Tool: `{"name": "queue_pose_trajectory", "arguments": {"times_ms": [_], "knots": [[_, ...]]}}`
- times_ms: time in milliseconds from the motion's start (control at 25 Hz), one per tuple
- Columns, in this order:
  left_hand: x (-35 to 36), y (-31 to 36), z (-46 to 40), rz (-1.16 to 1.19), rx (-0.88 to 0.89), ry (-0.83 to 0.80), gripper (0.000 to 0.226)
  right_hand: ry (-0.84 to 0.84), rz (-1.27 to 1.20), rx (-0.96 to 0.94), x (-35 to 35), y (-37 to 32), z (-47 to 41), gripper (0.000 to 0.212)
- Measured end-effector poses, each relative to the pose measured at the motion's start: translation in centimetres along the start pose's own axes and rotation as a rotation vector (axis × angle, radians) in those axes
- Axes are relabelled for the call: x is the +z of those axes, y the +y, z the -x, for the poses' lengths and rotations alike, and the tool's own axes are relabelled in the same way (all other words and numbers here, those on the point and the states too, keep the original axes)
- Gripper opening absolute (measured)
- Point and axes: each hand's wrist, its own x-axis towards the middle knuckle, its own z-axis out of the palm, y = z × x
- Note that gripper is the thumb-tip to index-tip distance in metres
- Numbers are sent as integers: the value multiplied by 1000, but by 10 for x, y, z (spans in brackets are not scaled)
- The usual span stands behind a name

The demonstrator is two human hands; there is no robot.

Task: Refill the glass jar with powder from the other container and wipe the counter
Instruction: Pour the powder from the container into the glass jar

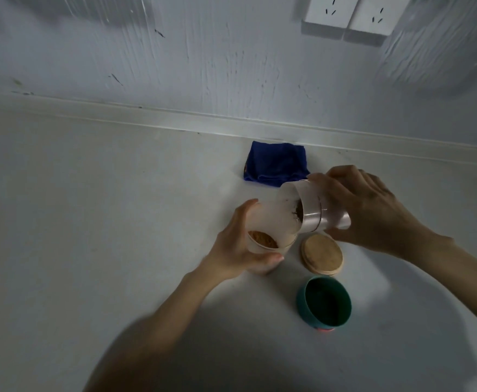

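Brown powder (262,239) fills cylindrical glass jar (265,236) beside round wooden lid (322,254).

Left hand (238,246) fingers curled in a grip; right hand (370,210) clasped, tilted.

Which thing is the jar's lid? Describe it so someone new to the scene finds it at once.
Start at the blue cloth by the wall and come toward the camera, past the two hands pouring powder. The lid lies flat on the counter just under the tipped container. It is a pale wooden disc, unlike the hollow teal cap nearer the camera.
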Motion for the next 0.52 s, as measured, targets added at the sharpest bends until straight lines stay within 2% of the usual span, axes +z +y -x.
{"name": "queue_pose_trajectory", "arguments": {"times_ms": [520], "knots": [[-4,5,4,3,68,-2,95,55,145,-114,-9,5,-10,94]]}}
